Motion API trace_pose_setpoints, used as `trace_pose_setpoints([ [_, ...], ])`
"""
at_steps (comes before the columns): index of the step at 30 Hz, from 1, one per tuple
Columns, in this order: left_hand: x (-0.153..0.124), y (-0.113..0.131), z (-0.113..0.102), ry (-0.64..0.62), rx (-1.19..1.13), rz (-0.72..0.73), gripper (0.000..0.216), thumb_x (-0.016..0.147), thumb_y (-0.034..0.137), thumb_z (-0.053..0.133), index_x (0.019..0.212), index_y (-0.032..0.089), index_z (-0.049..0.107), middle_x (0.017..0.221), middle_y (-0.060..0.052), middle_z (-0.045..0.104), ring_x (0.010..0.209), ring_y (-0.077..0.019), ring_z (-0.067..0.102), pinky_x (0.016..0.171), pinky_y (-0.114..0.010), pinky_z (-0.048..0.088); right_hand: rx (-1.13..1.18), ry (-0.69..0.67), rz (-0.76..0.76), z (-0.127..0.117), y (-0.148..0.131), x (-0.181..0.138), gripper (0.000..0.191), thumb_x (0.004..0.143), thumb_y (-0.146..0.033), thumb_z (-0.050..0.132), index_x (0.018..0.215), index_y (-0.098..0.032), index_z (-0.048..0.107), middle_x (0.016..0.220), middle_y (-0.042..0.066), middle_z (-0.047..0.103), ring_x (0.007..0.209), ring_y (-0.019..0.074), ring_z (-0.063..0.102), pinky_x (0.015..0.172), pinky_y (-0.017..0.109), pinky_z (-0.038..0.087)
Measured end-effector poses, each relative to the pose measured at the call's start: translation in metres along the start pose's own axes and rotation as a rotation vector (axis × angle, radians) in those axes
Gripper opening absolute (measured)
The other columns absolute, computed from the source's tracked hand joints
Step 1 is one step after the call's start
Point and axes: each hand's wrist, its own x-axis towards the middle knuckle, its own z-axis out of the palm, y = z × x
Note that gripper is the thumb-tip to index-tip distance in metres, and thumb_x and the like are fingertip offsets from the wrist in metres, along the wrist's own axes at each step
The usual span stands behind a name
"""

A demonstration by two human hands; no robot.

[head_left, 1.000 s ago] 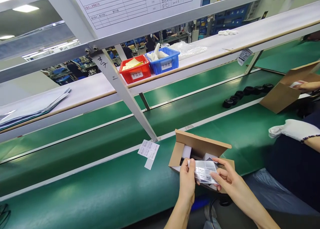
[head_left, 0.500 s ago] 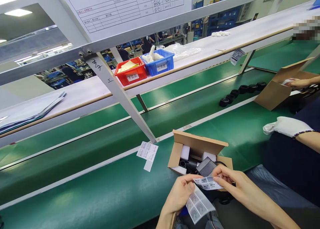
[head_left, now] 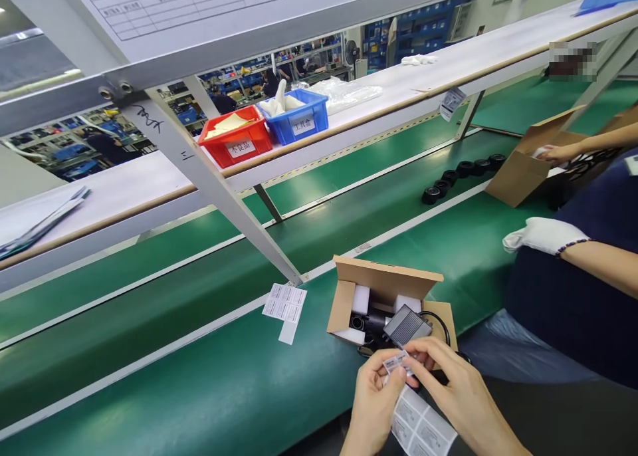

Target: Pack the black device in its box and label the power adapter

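Observation:
My left hand (head_left: 375, 397) pinches a sheet of printed labels (head_left: 419, 421) between thumb and fingers; the lower part of the sheet hangs below the hands. Close beside it, my right hand (head_left: 446, 375) has its fingers closed on the sheet's upper end, where small printed labels show. Just beyond my hands stands an open cardboard box (head_left: 389, 275). Inside it are white foam blocks (head_left: 361, 299), a black cylindrical part (head_left: 371, 322) and a grey ribbed metal unit (head_left: 407, 326) with a black cable. Another label sheet (head_left: 285, 304) lies on the green belt left of the box.
A co-worker at right has a white-gloved hand (head_left: 545, 235) and reaches into another cardboard box (head_left: 521, 167). Several black round parts (head_left: 442, 186) line the green conveyor (head_left: 164, 383). A red bin (head_left: 234, 140) and a blue bin (head_left: 296, 118) sit on the shelf behind a slanted post (head_left: 219, 190).
My hands have come closer together, and the label sheet's upper end is now mostly covered by fingers. The camera view has shifted, moving the surroundings slightly left.

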Motion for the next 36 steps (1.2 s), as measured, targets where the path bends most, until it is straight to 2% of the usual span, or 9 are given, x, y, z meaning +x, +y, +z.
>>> trace_pose_setpoints([
  [4,-0.003,-0.009,-0.001,0.052,0.086,0.011,0.054,0.073,0.058,0.085,0.101,0.013,0.073,0.079,-0.008,0.077,0.07,-0.0115,0.066,0.063,-0.018,0.049,0.046,-0.039,0.059,-0.002,-0.003,-0.002,0.027,0.1,-0.05,0.057,0.09,-0.029,0.071,0.087,0.0,0.073,0.071,0.0161,0.069,0.064,0.023,0.057],
  [10,-0.015,-0.012,-0.004,0.123,0.459,0.146,0.038,0.094,0.05,0.063,0.115,0.02,0.073,0.11,-0.011,0.078,0.099,-0.0246,0.071,0.09,-0.031,0.054,0.004,0.008,0.09,0.01,-0.005,-0.015,0.034,0.1,-0.055,0.054,0.093,-0.029,0.075,0.092,0.003,0.078,0.083,0.0218,0.076,0.075,0.029,0.063],
  [16,-0.024,-0.016,-0.014,0.196,0.653,0.125,0.039,0.099,0.046,0.052,0.123,0.021,0.069,0.12,-0.011,0.076,0.107,-0.0263,0.07,0.097,-0.033,0.052,-0.026,0.083,0.092,0.036,0.0,-0.034,0.034,0.102,-0.051,0.052,0.102,-0.027,0.077,0.098,0.003,0.081,0.087,0.0224,0.078,0.082,0.03,0.065],
  [21,-0.022,-0.023,-0.023,0.286,0.718,0.127,0.04,0.098,0.041,0.051,0.128,0.02,0.068,0.124,-0.012,0.075,0.11,-0.0272,0.071,0.099,-0.036,0.052,0.027,0.117,0.241,0.054,-0.003,-0.041,0.036,0.099,-0.055,0.055,0.106,-0.029,0.079,0.11,0.003,0.08,0.1,0.0252,0.077,0.091,0.034,0.064],
  [25,-0.019,-0.026,-0.028,0.272,0.705,0.152,0.04,0.099,0.037,0.047,0.129,0.019,0.066,0.126,-0.012,0.075,0.114,-0.0254,0.071,0.099,-0.033,0.053,0.124,0.128,0.371,0.065,-0.008,-0.039,0.036,0.093,-0.059,0.061,0.098,-0.028,0.079,0.104,0.004,0.081,0.092,0.0249,0.077,0.084,0.033,0.064],
  [28,-0.016,-0.023,-0.032,0.26,0.738,0.149,0.042,0.099,0.038,0.047,0.132,0.018,0.063,0.129,-0.014,0.072,0.116,-0.0272,0.069,0.1,-0.036,0.051,0.22,0.042,0.353,0.063,-0.008,-0.03,0.034,0.095,-0.056,0.061,0.09,-0.025,0.074,0.102,0.006,0.077,0.089,0.0237,0.074,0.082,0.032,0.062],
  [31,-0.015,-0.014,-0.038,0.245,0.753,0.122,0.041,0.099,0.038,0.045,0.13,0.017,0.061,0.11,-0.013,0.078,0.101,-0.0266,0.071,0.092,-0.036,0.049,0.222,-0.191,0.281,0.049,0.001,-0.01,0.033,0.101,-0.051,0.049,0.092,-0.024,0.066,0.099,0.006,0.073,0.087,0.0211,0.071,0.081,0.032,0.058],
  [33,-0.015,-0.01,-0.043,0.245,0.748,0.128,0.033,0.099,0.039,0.047,0.119,0.021,0.065,0.096,-0.008,0.078,0.093,-0.0245,0.071,0.086,-0.033,0.047,0.176,-0.356,0.254,0.034,0.01,0.01,0.032,0.103,-0.049,0.044,0.092,-0.024,0.061,0.089,0.003,0.07,0.08,0.0192,0.068,0.075,0.03,0.055],
  [36,-0.014,-0.008,-0.052,0.273,0.676,0.092,0.026,0.096,0.044,0.054,0.095,0.022,0.068,0.089,-0.006,0.078,0.082,-0.0216,0.067,0.074,-0.029,0.043,0.104,-0.503,0.226,0.014,0.025,0.045,0.028,0.1,-0.046,0.047,0.085,-0.025,0.057,0.074,-0.001,0.064,0.069,0.0177,0.06,0.064,0.029,0.047],
])
